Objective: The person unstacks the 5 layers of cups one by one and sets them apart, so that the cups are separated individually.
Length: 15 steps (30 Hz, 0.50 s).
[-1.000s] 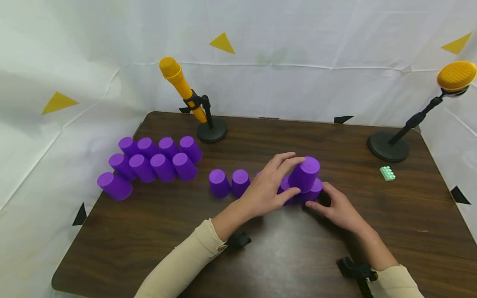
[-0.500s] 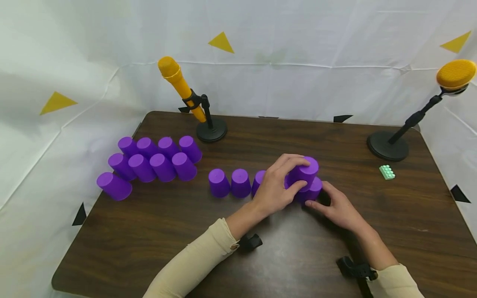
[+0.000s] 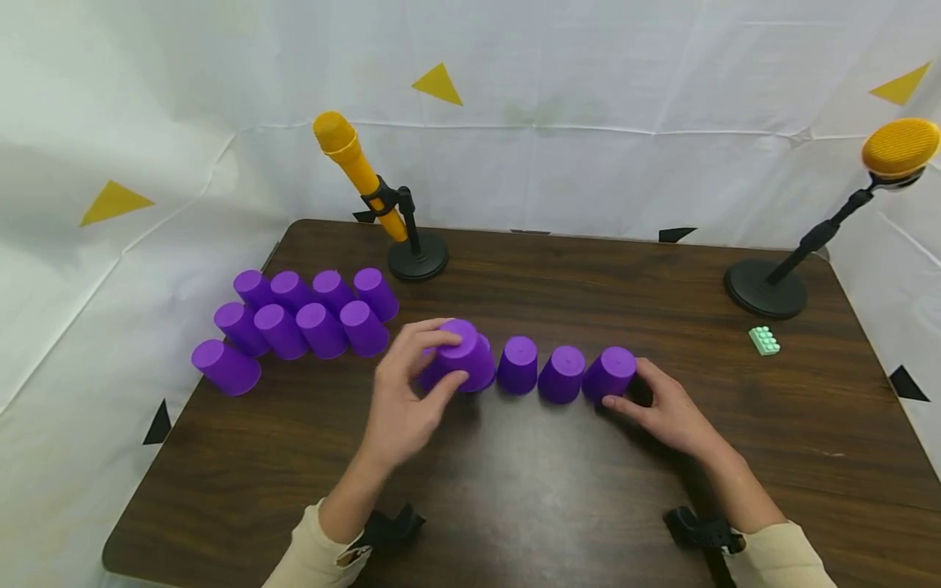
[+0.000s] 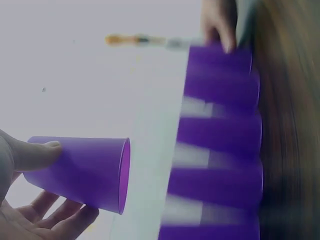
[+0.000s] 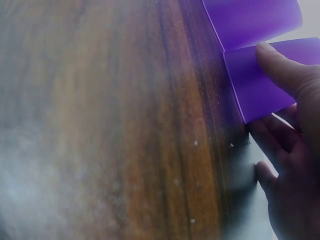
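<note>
My left hand (image 3: 404,400) holds an upside-down purple cup (image 3: 465,353) between thumb and fingers, raised over the left end of a row of upside-down purple cups (image 3: 518,367). In the left wrist view this held cup (image 4: 80,172) hangs apart from the row (image 4: 220,132), its open rim facing the table. The held cup partly hides the two leftmost cups of the row. At the row's right end, my right hand (image 3: 672,408) grips the last cup (image 3: 609,376), thumb at its near side; the right wrist view shows the thumb on that cup (image 5: 250,85).
More upside-down purple cups (image 3: 323,331) stand grouped at the table's left. A yellow microphone (image 3: 360,175) on a black stand is at the back left, another yellow microphone (image 3: 900,151) at the right. A small mint-green toy brick (image 3: 764,341) lies on the brown table (image 3: 588,506).
The left hand took hold of the cup resting on top at the row's right end and carried it left, over the left end. The right hand has stayed on the rightmost cup.
</note>
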Tool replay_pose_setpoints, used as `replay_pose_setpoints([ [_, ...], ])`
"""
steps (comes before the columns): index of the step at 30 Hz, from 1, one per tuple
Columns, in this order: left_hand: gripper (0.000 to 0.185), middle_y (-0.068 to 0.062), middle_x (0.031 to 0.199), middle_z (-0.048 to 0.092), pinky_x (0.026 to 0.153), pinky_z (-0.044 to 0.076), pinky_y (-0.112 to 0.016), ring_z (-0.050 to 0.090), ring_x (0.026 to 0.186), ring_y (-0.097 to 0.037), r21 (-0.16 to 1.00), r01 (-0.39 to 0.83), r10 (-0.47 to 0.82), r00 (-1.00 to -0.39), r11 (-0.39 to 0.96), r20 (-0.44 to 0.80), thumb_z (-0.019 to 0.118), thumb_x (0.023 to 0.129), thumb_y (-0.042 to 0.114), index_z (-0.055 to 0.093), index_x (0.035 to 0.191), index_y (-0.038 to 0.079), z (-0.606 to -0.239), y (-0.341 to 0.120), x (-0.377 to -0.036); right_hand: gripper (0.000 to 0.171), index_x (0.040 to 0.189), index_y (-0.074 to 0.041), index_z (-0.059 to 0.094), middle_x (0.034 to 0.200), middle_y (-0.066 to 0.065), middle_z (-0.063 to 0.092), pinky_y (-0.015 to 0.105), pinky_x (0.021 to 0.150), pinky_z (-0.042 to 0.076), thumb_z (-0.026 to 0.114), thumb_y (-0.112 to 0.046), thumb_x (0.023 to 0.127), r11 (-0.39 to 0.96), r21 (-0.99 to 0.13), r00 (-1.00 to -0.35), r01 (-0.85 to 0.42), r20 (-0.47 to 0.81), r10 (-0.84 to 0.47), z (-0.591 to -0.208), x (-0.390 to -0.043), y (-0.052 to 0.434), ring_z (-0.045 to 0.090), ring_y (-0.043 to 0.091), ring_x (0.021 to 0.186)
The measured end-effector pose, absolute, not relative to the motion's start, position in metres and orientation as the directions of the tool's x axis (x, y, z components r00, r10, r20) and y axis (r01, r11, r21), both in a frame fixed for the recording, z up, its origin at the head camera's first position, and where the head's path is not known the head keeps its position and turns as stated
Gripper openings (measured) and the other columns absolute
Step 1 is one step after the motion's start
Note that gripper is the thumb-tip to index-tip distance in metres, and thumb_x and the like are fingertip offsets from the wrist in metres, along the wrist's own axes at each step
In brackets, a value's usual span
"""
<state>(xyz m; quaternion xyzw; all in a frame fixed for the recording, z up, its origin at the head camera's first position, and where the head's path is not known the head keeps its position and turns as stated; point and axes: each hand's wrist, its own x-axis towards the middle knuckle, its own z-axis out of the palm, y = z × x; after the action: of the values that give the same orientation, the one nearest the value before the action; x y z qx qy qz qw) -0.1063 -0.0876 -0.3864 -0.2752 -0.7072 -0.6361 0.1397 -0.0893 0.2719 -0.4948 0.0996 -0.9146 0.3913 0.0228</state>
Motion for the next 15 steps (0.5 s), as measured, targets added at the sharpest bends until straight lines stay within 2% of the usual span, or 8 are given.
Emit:
replay_pose_setpoints([
  [3,0.035,-0.023,0.121,0.056,0.096,0.05,-0.038,0.057,0.112,-0.022,0.837,0.524,0.056,-0.851,0.159,0.522,0.071,0.076,-0.02,0.062,0.108,-0.01,-0.384,-0.128,-0.101,0.048,0.126,-0.008,0.057,0.115,0.009,0.062,0.053,0.097,0.04,0.078,-0.027,0.086,0.672,-0.714,-0.98,-0.197,0.119,-0.161,-0.495,-0.089,0.272,0.055,0.029,0.114],
  [6,0.037,-0.023,0.118,0.057,0.092,0.051,-0.028,0.058,0.108,-0.017,0.828,0.48,-0.076,-0.851,0.289,0.52,0.071,0.076,-0.02,0.062,0.11,-0.01,-0.403,-0.169,-0.109,0.048,0.126,-0.008,0.057,0.115,0.009,0.062,0.053,0.097,0.04,0.077,-0.027,0.086,0.672,-0.715,-0.981,-0.193,0.118,-0.156,-0.495,-0.089,0.273,0.055,0.028,0.113],
  [10,0.042,-0.016,0.115,0.058,0.088,0.05,-0.02,0.056,0.103,-0.013,0.81,0.384,-0.209,-0.835,0.443,0.51,0.075,0.076,-0.016,0.065,0.114,-0.003,-0.441,-0.221,-0.126,0.049,0.126,-0.008,0.057,0.116,0.01,0.062,0.054,0.097,0.04,0.077,-0.027,0.086,0.673,-0.715,-0.982,-0.188,0.113,-0.154,-0.495,-0.088,0.272,0.054,0.028,0.114],
  [15,0.041,-0.006,0.114,0.059,0.086,0.05,-0.021,0.051,0.1,-0.009,0.786,0.181,-0.336,-0.831,0.591,0.444,0.078,0.078,-0.006,0.068,0.116,0.008,-0.469,-0.262,-0.136,0.049,0.127,-0.007,0.057,0.116,0.01,0.062,0.054,0.098,0.04,0.077,-0.027,0.087,0.675,-0.713,-0.981,-0.192,0.114,-0.158,-0.494,-0.089,0.271,0.054,0.029,0.115],
])
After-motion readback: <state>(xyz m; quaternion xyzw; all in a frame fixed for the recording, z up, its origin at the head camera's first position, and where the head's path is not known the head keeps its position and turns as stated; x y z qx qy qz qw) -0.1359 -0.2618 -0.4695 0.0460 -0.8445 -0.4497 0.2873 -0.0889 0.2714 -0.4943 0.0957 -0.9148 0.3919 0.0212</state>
